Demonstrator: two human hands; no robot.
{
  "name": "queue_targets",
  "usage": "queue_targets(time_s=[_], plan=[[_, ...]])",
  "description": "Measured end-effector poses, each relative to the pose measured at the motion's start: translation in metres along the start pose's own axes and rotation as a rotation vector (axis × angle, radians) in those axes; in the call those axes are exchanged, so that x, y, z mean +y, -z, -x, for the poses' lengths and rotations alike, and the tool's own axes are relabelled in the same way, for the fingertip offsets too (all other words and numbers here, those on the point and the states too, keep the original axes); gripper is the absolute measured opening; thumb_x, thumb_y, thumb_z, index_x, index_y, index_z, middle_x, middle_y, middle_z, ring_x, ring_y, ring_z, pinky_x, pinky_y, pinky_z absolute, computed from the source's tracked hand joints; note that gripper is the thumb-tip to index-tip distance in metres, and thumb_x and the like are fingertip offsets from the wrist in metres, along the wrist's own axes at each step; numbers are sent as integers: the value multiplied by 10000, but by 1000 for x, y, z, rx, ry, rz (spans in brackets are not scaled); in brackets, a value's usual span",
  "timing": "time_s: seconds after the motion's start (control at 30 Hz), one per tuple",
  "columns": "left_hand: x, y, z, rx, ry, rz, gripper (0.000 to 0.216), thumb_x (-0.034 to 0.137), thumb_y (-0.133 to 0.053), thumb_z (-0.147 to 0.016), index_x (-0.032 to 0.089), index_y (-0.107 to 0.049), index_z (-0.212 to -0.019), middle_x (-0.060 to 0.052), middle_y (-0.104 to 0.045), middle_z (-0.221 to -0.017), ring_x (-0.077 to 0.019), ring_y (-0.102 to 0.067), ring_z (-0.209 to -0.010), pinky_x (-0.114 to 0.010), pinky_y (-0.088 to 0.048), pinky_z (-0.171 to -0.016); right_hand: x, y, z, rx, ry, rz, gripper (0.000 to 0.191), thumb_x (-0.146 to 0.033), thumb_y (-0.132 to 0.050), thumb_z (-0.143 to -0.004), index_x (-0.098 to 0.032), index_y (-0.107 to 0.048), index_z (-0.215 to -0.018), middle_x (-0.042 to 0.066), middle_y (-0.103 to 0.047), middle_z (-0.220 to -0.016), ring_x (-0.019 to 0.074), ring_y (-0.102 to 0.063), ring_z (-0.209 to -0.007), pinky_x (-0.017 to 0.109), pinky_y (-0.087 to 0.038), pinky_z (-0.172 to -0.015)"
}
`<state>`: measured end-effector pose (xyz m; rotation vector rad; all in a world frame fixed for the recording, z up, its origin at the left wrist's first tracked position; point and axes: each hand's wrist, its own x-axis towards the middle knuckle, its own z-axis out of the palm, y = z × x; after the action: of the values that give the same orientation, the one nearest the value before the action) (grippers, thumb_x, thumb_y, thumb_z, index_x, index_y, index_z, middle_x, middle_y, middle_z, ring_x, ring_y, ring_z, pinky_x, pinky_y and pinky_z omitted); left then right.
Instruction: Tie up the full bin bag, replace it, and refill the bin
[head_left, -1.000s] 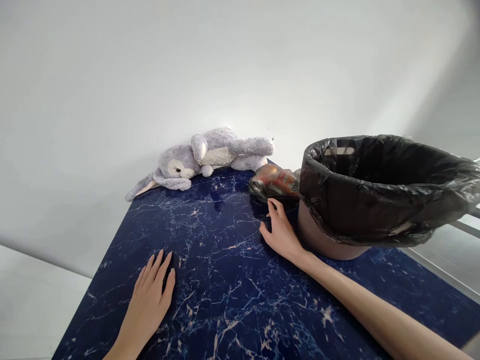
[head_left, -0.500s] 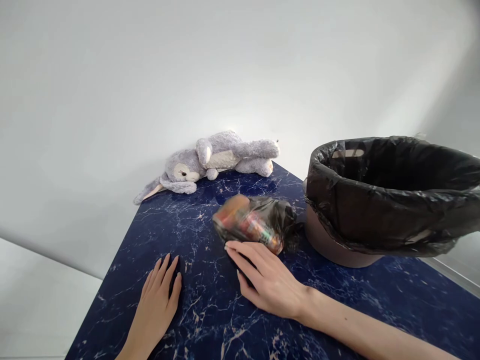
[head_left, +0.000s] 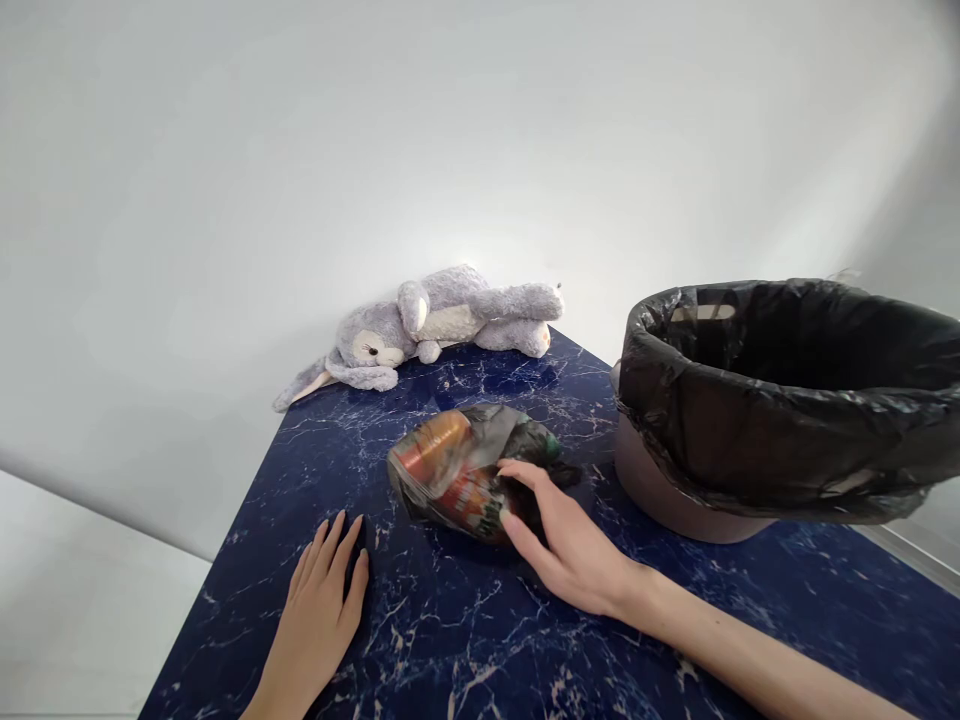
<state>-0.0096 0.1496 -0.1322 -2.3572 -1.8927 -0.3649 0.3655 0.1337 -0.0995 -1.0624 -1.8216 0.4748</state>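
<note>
A see-through black plastic bag [head_left: 487,430] with cans in orange and red colours inside lies in the middle of the blue marbled table [head_left: 420,620]. My right hand [head_left: 562,540] has its thumb and forefinger closed on the bag's near right part; its other fingers are hidden behind them. Flat on the table to the left rests my left hand [head_left: 322,600], fingers stretched out and holding nothing.
On the right stands a round bin [head_left: 675,500] lined with a black bin liner [head_left: 787,440]. A grey plush rabbit [head_left: 442,310] lies on its side at the back, against the white wall [head_left: 450,130].
The bag has shifted left and turned slightly. My right hand has moved from the table in front of it onto its right part. My left hand stays flat.
</note>
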Motion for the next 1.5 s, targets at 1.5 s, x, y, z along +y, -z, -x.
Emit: queue_targets(time_s=[1.5], plan=[[78,7,13,167,-164,101,476,438,-535,-1060,272,-466,-1501,-175,-624,-1427,-417,-560,-1396,-646,-573,-1065,-1,-13,2,-173,175,142,207,-269,-573,-1071,-242,-558,-1276,44,-661,-1095,210,-662,-855,310,-466,-671]])
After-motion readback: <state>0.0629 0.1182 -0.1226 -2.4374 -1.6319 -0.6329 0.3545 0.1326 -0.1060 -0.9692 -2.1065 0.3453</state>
